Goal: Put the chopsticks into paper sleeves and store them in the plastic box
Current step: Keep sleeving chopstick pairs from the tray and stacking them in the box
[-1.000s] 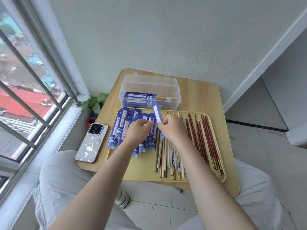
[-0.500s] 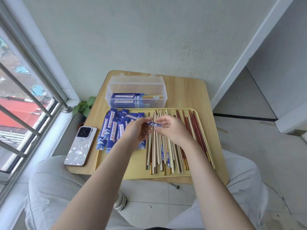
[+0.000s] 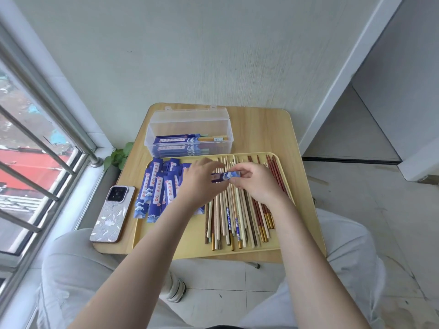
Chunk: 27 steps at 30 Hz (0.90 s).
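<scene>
A blue paper sleeve [image 3: 225, 175] lies crosswise above the yellow tray [image 3: 185, 245], held by both hands. My left hand [image 3: 197, 184] grips its left end and my right hand [image 3: 254, 181] pinches its right end between thumb and fingers. Under the hands several loose chopsticks [image 3: 235, 217], pale wood and dark red, lie side by side on the tray's right half. A pile of blue paper sleeves [image 3: 156, 188] covers the tray's left half. Behind the tray stands the clear plastic box [image 3: 190, 129], open, with sleeved chopsticks [image 3: 185, 140] inside.
A phone [image 3: 113, 212] in a pearly case lies on the small wooden table [image 3: 266, 134], left of the tray. A potted plant [image 3: 118, 156] sits below the table's left edge by the barred window. My knees are under the table's near edge.
The sleeve was upright in my right hand a second ago; it now lies crosswise with both hands on it. The camera has tilted, so the table sits lower in view.
</scene>
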Motion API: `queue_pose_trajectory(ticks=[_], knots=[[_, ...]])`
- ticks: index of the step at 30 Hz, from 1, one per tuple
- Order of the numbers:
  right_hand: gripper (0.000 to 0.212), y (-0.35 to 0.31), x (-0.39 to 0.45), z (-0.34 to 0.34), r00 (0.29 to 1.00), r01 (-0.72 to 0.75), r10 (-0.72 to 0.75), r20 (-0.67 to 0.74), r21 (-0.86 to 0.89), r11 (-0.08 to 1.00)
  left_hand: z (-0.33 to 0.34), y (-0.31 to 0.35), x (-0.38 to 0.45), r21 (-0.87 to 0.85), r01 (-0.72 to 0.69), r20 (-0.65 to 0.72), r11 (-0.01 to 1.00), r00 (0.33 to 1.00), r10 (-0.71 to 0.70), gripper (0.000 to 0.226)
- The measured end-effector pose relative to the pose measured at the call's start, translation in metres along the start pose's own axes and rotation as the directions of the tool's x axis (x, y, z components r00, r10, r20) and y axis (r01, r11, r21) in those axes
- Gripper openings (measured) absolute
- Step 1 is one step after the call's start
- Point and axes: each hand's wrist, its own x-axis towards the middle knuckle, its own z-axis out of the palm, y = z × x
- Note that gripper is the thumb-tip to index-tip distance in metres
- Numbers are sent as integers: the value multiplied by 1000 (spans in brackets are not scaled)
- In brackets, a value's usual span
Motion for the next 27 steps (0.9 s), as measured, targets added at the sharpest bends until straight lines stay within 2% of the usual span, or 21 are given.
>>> queue_pose_trajectory(ticks=[1, 3, 7, 8, 10, 12, 14, 17, 21, 27], knots=[[21, 1, 0, -2, 1000, 3, -3, 14, 2, 1000, -2, 4, 3, 7, -14, 107, 1000, 994, 13, 25], [21, 3, 1, -5, 1000, 9, -9, 30, -9, 1000, -3, 9, 7, 1, 27, 205, 1000, 978, -27, 22], [23, 16, 0, -17, 995, -60, 60, -85, 10, 998, 5, 14, 11, -54, 126, 243, 991, 964, -109, 21], [18, 20, -2, -18, 987, -100, 97, -127, -19, 995, 9, 15, 9, -84, 157, 251, 984, 959, -132, 19], [11, 33, -3, -18, 970, -187, 151, -190, -191, 964, 17, 16, 5, -191, 245, 257, 950, 947, -192, 19], [14, 45, -3, -13, 961, -250, 185, -204, -367, 896, 28, 17, 2, -344, 360, 273, 868, 922, -274, 20], [11, 54, -1, -5, 953, -297, 230, -195, -467, 833, 38, 18, -2, -468, 469, 307, 749, 881, -360, 22], [14, 57, 0, 4, 948, -314, 231, -221, -513, 799, 51, 18, -10, -576, 583, 386, 573, 812, -437, 29], [24, 58, 1, 11, 954, -285, 189, -233, -511, 811, 58, 15, -14, -656, 616, 410, 436, 776, -480, 27], [25, 60, 4, 15, 945, -310, 200, -258, -519, 796, 66, 16, -13, -630, 613, 372, 477, 777, -508, 26]])
